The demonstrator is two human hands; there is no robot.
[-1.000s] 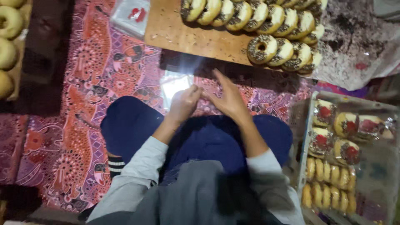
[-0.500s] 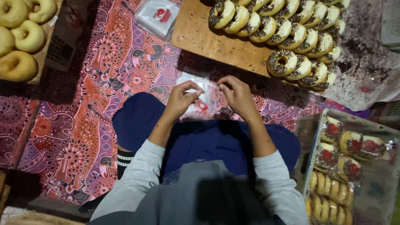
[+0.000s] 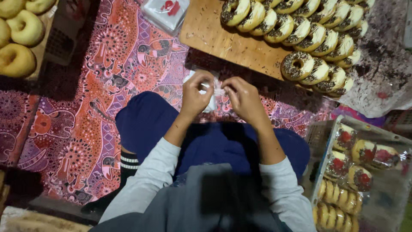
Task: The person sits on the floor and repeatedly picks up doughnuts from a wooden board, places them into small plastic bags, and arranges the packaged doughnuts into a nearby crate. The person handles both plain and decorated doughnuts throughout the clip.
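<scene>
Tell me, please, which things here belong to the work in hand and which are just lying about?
In hand: left hand and right hand on the clear plastic bag.
Lying about: sprinkled doughnuts, wooden board, plain doughnuts, bagged doughnuts, patterned cloth.

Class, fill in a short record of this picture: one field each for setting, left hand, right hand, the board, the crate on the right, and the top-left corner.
Setting: person seated on a patterned red mat
Left hand: pinching a clear plastic bag
Right hand: pinching the same bag from the other side
Board: wooden board with rows of chocolate-sprinkled doughnuts
Crate: crate holding bagged doughnuts
Top-left corner: plain doughnuts
Near board: stack of clear bags
</scene>
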